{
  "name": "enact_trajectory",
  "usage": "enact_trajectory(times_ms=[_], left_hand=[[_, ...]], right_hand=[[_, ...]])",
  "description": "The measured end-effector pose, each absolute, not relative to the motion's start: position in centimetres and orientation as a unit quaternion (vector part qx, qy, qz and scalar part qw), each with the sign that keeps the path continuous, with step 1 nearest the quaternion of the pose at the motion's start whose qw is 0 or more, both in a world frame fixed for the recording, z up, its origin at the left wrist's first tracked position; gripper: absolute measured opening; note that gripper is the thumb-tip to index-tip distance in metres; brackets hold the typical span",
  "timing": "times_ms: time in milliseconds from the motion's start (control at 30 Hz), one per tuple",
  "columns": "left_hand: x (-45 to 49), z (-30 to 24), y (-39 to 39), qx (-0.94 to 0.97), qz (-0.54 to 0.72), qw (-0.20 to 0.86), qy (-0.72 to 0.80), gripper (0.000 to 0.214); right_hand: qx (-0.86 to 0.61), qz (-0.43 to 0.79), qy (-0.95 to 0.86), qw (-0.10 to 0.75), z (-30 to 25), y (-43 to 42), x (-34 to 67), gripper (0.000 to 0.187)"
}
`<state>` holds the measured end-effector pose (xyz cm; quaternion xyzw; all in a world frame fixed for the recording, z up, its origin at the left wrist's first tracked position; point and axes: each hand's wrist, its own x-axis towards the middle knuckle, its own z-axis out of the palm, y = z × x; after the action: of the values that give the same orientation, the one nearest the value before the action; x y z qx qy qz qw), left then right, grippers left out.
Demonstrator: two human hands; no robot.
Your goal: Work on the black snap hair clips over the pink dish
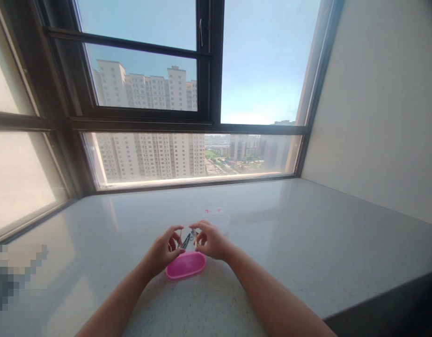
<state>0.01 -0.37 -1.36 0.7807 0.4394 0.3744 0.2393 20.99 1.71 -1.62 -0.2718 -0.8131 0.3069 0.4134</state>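
Observation:
My left hand (169, 243) is closed in a pinch on a slim pale piece (180, 238), held upright between thumb and fingers. Opposite it, my right hand (208, 239) pinches a similar slim, gold-toned piece (196, 238). Both pieces are too small for me to tell their kind. In the gap between the hands shows a dark, narrow tool (186, 241) with a ring-like part near it, perhaps small scissors. I cannot tell whether it is held or lies behind. Just below the fingers sits an oval pink tray (186, 267), its inside facing up.
A clear lid-like piece (218, 219) with pink tabs lies beyond my right hand on the speckled pale countertop (289, 243). Dark-framed windows (216, 93) stand behind, with a white wall (384, 117) at right. Something blurred out (12, 271) is at far left.

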Motion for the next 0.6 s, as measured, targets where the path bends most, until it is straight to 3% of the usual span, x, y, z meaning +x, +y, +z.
enact_trajectory(times_ms=[367, 600], left_hand=[[-0.2, -1.5, 0.1, 0.784, 0.364, 0.243, 0.440, 0.053], [-0.2, -1.4, 0.1, 0.771, 0.385, 0.264, 0.434, 0.050]], right_hand=[[-0.281, 0.304, -0.811, 0.414, -2.1, 2.3, 20.8, 0.073], [-0.298, 0.318, -0.794, 0.423, -2.6, 2.8, 20.8, 0.070]])
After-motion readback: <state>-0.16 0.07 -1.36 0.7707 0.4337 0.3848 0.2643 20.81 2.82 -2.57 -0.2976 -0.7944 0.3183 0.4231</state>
